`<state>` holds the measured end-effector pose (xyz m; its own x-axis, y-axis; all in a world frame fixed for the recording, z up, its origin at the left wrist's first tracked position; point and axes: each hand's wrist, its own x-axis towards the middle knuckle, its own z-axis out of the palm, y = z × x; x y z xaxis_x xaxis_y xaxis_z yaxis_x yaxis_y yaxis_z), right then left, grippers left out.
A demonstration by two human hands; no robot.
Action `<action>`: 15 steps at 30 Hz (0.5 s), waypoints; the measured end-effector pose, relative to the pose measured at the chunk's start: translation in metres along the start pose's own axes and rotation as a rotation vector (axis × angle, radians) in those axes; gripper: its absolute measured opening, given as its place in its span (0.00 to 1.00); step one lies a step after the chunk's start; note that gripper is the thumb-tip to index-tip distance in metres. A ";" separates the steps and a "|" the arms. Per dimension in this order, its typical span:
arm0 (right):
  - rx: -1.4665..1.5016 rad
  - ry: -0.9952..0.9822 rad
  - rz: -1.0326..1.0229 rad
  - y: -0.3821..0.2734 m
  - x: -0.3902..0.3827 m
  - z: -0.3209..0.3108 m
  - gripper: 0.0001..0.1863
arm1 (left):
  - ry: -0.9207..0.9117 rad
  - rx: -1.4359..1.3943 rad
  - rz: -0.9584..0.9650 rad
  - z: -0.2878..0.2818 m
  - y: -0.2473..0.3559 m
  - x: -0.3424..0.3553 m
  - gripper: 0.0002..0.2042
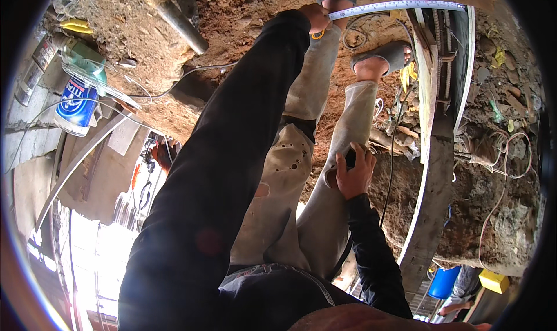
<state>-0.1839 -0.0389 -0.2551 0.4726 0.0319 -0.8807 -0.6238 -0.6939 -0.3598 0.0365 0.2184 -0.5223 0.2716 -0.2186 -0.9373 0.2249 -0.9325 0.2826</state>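
My left hand [315,19] is stretched far forward, its fingers closed around a tape measure, whose yellow case [318,35] shows just below the fingers. The white tape blade [400,6] runs out to the right and reaches across the top of a narrow board form [427,81] with steel rebar [445,58] inside. Nearer to me, my right hand [354,177] rests against my right trouser leg [331,203], fingers curled round something dark [350,157] that I cannot make out.
Bare reddish soil [249,35] lies around my sandalled feet. A metal pipe [180,23], a blue tin [76,105] and a green bottle [84,58] are at left. Loose wire [505,151] and rubble lie at right. Beyond are a blue drum [444,283], a yellow block [494,281] and another person [464,284].
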 end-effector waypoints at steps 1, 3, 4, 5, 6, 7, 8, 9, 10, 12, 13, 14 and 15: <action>0.001 0.001 0.000 0.001 0.000 0.000 0.27 | 0.006 0.019 0.013 0.000 0.000 0.000 0.13; -0.009 -0.003 -0.002 0.002 0.001 0.000 0.27 | -0.018 0.060 0.022 0.001 0.002 0.003 0.13; -0.013 -0.005 -0.003 0.002 0.001 -0.001 0.27 | -0.016 0.066 0.047 0.001 0.002 0.003 0.13; -0.016 -0.005 -0.003 0.002 0.002 -0.001 0.28 | -0.011 0.075 0.070 0.002 0.000 0.004 0.14; -0.019 -0.003 -0.003 0.001 0.002 -0.003 0.28 | 0.001 0.095 0.108 0.003 -0.002 0.006 0.14; -0.022 -0.001 -0.003 0.001 0.002 -0.004 0.28 | 0.014 0.116 0.145 0.003 -0.003 0.006 0.14; -0.018 -0.001 -0.008 0.000 0.003 -0.005 0.28 | 0.037 0.151 0.198 0.004 -0.006 0.008 0.14; -0.014 0.000 -0.012 0.000 0.004 -0.006 0.27 | 0.039 0.144 0.191 0.005 -0.008 0.009 0.14; -0.010 0.003 -0.018 0.000 0.004 -0.008 0.27 | 0.040 0.135 0.183 0.006 -0.009 0.009 0.14; -0.006 -0.007 0.011 -0.003 0.005 -0.011 0.27 | 0.001 0.040 0.076 0.001 0.002 0.007 0.15; -0.005 -0.007 0.018 -0.005 0.005 -0.015 0.27 | -0.004 0.030 0.057 0.004 -0.002 0.004 0.15; -0.006 0.008 0.004 -0.006 0.006 -0.019 0.27 | 0.029 0.000 0.069 0.013 -0.013 -0.001 0.15; -0.009 0.033 -0.006 -0.005 0.005 -0.021 0.27 | 0.087 0.064 0.017 0.022 -0.013 -0.010 0.15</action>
<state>-0.1658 -0.0502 -0.2511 0.4968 0.0128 -0.8678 -0.6150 -0.7003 -0.3625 0.0102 0.2258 -0.5213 0.3561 -0.2110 -0.9103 0.1600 -0.9460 0.2819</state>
